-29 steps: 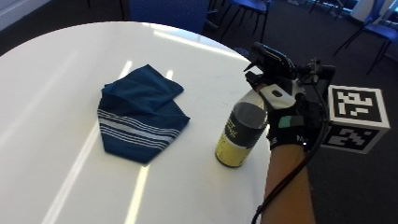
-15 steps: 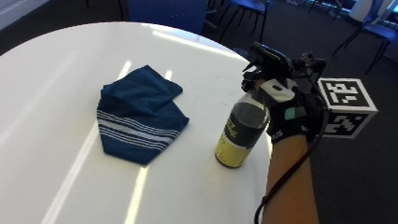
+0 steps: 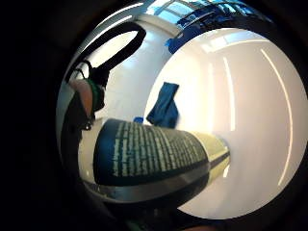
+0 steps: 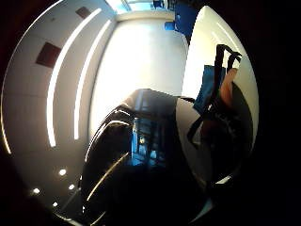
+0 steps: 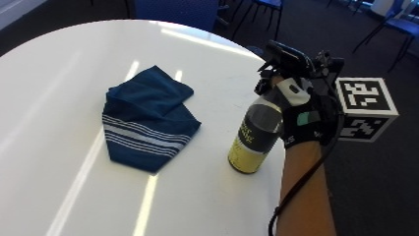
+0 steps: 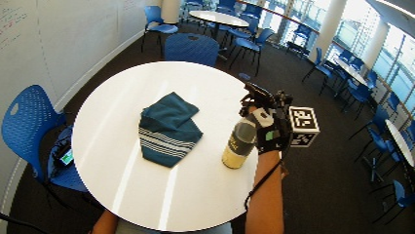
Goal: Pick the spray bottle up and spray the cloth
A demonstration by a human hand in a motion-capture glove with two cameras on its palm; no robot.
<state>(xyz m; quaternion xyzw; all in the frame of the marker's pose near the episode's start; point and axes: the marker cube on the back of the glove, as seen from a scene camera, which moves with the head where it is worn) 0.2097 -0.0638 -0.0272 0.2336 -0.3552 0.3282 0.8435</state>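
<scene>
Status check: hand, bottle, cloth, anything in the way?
Right hand at the bottle, grip unconfirmed. Bottle upright on the table. Cloth crumpled beside it, apart. Nothing between them.

Outside views high above round table [image 6: 123, 161], palm views close against bottle [image 3: 154, 154]

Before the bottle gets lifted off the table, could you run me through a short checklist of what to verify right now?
1. Gloved right hand is at the spray bottle, behind its upper part: ok.
2. Fingers wrapped round the bottle: cannot tell; the outside views show only the back of the hand.
3. Bottle upright on the white table, near its edge: ok.
4. Blue striped cloth lies crumpled on the table beside the bottle, apart from it: ok.
5. Nozzle aimed at the cloth: cannot tell; the hand hides the bottle's top.
</scene>
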